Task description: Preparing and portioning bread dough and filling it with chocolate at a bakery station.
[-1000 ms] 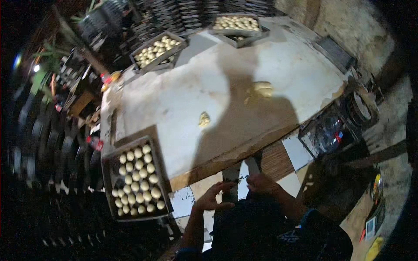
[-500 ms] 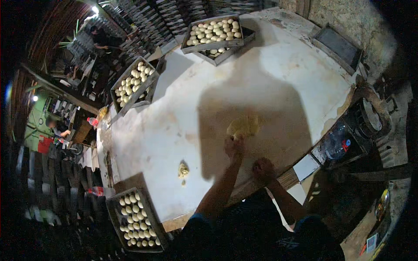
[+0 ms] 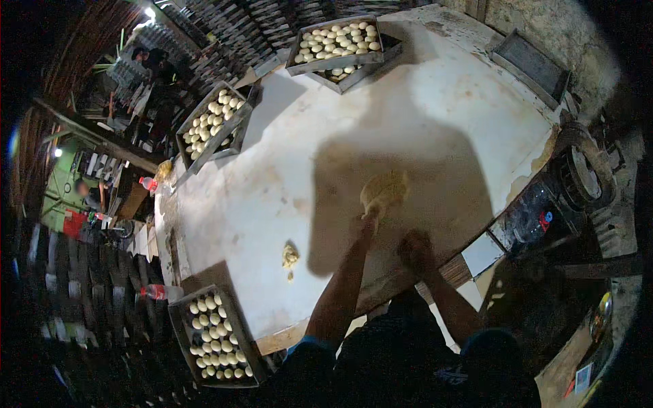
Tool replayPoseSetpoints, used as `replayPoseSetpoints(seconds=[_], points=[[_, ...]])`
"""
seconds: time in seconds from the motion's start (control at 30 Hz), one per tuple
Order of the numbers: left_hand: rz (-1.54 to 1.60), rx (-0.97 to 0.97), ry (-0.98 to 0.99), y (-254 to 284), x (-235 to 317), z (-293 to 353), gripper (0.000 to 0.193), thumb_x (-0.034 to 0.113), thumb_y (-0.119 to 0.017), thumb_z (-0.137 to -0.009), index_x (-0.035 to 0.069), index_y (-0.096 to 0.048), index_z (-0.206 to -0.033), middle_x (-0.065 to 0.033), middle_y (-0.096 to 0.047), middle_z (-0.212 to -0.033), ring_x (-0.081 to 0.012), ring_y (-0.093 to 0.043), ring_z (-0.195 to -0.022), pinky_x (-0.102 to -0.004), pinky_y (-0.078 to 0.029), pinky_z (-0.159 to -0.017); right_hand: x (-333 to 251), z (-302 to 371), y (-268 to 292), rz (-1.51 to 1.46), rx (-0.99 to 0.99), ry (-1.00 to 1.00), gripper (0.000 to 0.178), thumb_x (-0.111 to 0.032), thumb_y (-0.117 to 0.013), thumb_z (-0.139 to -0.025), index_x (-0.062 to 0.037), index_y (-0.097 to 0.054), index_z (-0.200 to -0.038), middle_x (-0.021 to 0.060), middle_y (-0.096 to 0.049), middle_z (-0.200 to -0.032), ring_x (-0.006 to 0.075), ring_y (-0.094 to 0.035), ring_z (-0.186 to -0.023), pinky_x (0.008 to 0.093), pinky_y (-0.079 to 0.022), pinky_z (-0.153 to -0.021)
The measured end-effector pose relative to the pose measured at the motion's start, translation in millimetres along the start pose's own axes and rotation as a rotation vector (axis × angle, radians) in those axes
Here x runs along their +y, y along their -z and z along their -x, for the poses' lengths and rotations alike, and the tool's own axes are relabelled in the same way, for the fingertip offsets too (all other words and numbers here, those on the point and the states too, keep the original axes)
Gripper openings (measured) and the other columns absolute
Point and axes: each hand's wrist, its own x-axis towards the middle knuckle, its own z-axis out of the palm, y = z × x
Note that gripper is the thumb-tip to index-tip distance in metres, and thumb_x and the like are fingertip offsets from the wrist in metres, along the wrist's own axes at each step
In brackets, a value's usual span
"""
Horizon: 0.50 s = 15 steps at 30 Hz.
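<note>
The left hand (image 3: 367,224), held a second ago short of the front edge of the bench (image 3: 238,204) and well apart from the large dough piece (image 3: 386,189), has been reached out over the surface to the near end of that dough, which is now drawn into a narrow tail toward the hand. The right hand (image 3: 415,249), likewise held short of the edge then, has been brought in over the bench. The dough, partly lit before, is now covered by the person's shadow (image 3: 435,163).
</note>
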Motion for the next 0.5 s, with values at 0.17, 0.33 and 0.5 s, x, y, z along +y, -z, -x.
replayPoseSetpoints(seconds=[0.17, 0.33, 0.5], points=[[-0.378, 0.094, -0.313, 68, -107, 34, 0.053, 0.044, -0.060, -0.088, 0.000, -0.060, -0.115, -0.0164, -0.065, -0.102, -0.0273, -0.062, -0.091, -0.0372, -0.050, -0.078, -13, -3, -8, -0.031, 0.212, 0.107, 0.018, -0.021, -0.058, -0.085, -0.0032, -0.058, -0.082, 0.0142, -0.057, -0.078, 0.0301, -0.057, -0.074, 0.0410, -0.045, -0.074], [-0.335, -0.001, -0.425, 116, -171, 78, 0.049, 0.041, -0.062, -0.087, 0.001, -0.061, -0.116, -0.0160, -0.066, -0.106, -0.0305, -0.062, -0.092, -0.0406, -0.048, -0.085, -30, 62, -45, -0.715, -0.124, -0.043, 0.033, -0.037, -0.059, -0.091, -0.0044, -0.057, -0.085, 0.0072, -0.058, -0.084, 0.0177, -0.058, -0.083, 0.0339, -0.047, -0.080], [-0.366, -0.312, -0.783, 162, -196, 147, 0.047, 0.029, -0.067, -0.085, -0.001, -0.057, -0.119, -0.0153, -0.062, -0.114, -0.0242, -0.061, -0.094, -0.0380, -0.048, -0.085, -114, 137, -123, -0.773, -0.257, -0.353, 0.050, -0.032, -0.056, -0.088, -0.0051, -0.039, -0.127, 0.0192, -0.046, -0.123, 0.0280, -0.053, -0.100, 0.0372, -0.048, -0.083]])
